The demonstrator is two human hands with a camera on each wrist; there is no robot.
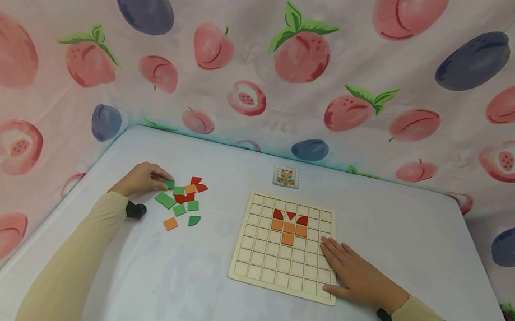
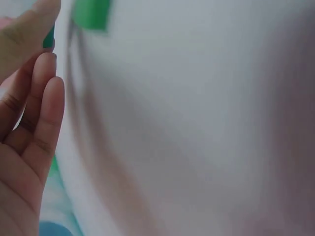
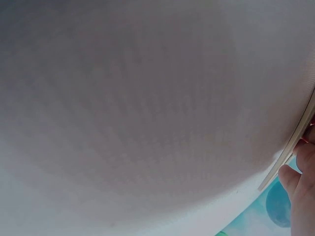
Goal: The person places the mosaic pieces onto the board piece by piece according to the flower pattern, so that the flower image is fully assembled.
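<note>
At the pile's left edge, my left hand pinches a green tile between thumb and fingers; the left wrist view shows the green piece at the thumb tip. My right hand lies with straight fingers on the right edge of a wooden grid board. Near the top of the grid sit red tiles over a row of orange tiles, with one more orange tile below. The right wrist view catches only the board's edge and some fingers.
Loose tiles lie left of the board: green rectangle, green quarter circle, orange square and several red pieces. Behind the board is a small pattern card. A fruit-print cloth hangs around the white table.
</note>
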